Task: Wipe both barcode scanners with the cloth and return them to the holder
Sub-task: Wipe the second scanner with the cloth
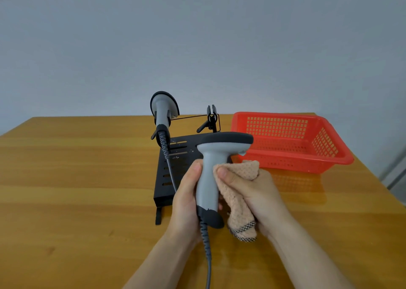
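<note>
Up front in the head view, the left hand (pixel 186 192) is wrapped round the smooth grey plastic grip of a barcode scanner (pixel 208 174), fingers curled behind it and thumb lying along its left side. The scanner is held upright above the near middle of the table (pixel 77 179), its flat, dark rubbery head pointing right. A ribbed, coiled grey cable (pixel 207 255) drops from its dark flared foot towards the near edge.

The right hand (pixel 252 190) clutches a bunched peach cloth (pixel 237 198), a waffle-textured weave with a checked hem hanging below the fist. The thumb presses a fold of it against the right side of the grip.

Behind the hands, towards the far edge, stands the black holder (pixel 161 193): a flat sheet-metal base cut with narrow slots, joined by a thin wire frame to two forked cradles. The second scanner (pixel 163 110) sits in the left cradle, rounded head uppermost, its own coiled lead trailing down over the base. The right cradle (pixel 212 119) holds nothing.

Right of the holder, near the far right corner, rests a red plastic basket (pixel 285 161), rectangular, with latticed walls. The table is glossy, honey-coloured wood grain, backed by a plain grey wall.
</note>
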